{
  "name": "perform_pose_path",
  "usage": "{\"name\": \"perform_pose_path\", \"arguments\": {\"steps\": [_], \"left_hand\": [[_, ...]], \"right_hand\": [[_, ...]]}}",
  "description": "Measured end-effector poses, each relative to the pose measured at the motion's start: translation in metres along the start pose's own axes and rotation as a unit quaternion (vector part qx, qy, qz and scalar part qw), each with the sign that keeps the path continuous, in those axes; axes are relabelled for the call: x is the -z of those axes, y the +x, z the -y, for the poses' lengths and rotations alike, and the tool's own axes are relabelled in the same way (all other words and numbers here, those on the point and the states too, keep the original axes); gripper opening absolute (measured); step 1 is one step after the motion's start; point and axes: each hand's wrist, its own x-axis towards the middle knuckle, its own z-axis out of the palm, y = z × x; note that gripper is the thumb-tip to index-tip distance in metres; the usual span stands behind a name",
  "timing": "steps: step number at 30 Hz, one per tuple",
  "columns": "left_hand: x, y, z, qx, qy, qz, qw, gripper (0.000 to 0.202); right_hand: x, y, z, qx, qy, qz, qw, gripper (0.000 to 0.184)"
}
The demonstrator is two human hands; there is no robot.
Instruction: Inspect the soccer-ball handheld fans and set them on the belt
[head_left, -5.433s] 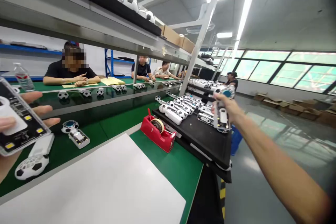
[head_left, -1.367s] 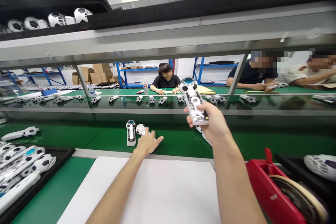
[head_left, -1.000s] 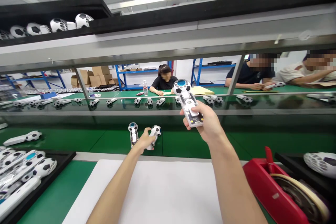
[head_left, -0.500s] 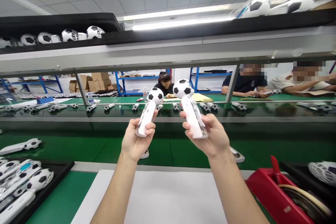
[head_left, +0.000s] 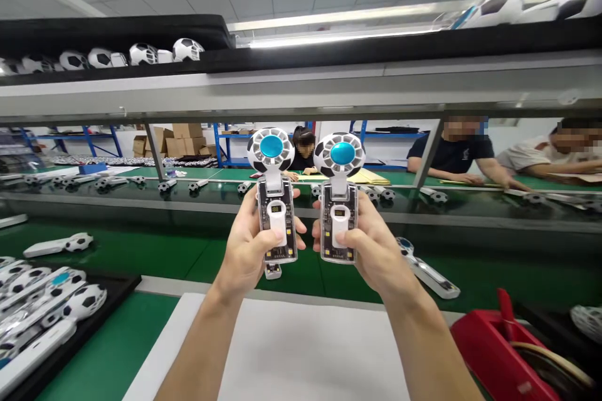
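I hold two small football-patterned handheld fans upright, side by side, in front of me. My left hand (head_left: 249,250) grips the left fan (head_left: 275,191), its thumb on the white button. My right hand (head_left: 371,247) grips the right fan (head_left: 339,191) the same way. Each fan shows a round blue centre in a black-and-white head and a clear handle with a circuit board inside. Both hands hover above the green bench (head_left: 141,250), over the far edge of a white sheet (head_left: 310,351).
A black tray (head_left: 70,332) with several fans sits at the lower left. A red tape dispenser (head_left: 498,344) stands at the lower right. Loose fans (head_left: 426,266) lie on the bench. Beyond a conveyor shelf (head_left: 141,191) other people sit at work. Overhead shelves hold more fans.
Both fans have been turned round in my hands: half a second ago their white backs faced me, now the blue centres and clear handles face me. My thumbs now rest on the buttons.
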Motion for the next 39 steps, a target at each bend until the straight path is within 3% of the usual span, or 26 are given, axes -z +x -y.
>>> {"name": "perform_pose_path", "arguments": {"steps": [5,12,23,26,31,39], "left_hand": [[-0.004,0.001,0.001,0.017,-0.004,0.007,1.0,0.062],[-0.005,0.003,0.007,0.034,-0.019,0.021,0.999,0.056],[-0.001,0.001,0.008,0.03,-0.023,0.001,0.999,0.066],[0.0,0.002,0.007,0.036,-0.028,-0.005,0.999,0.068],[-0.005,0.002,0.007,0.047,-0.039,-0.013,0.998,0.064],[-0.007,0.001,0.013,0.038,-0.083,0.002,0.996,0.059]], "right_hand": [[-0.003,0.0,-0.002,0.012,0.009,0.002,1.0,0.069],[-0.005,0.002,-0.005,0.002,0.023,-0.004,1.0,0.068],[-0.003,0.003,-0.004,0.017,0.004,0.017,1.0,0.069],[-0.005,0.003,-0.002,0.014,0.012,0.003,1.0,0.074],[-0.012,0.001,0.0,0.003,0.039,-0.022,0.999,0.068],[-0.009,0.003,-0.008,0.013,0.053,0.019,0.998,0.071]]}}
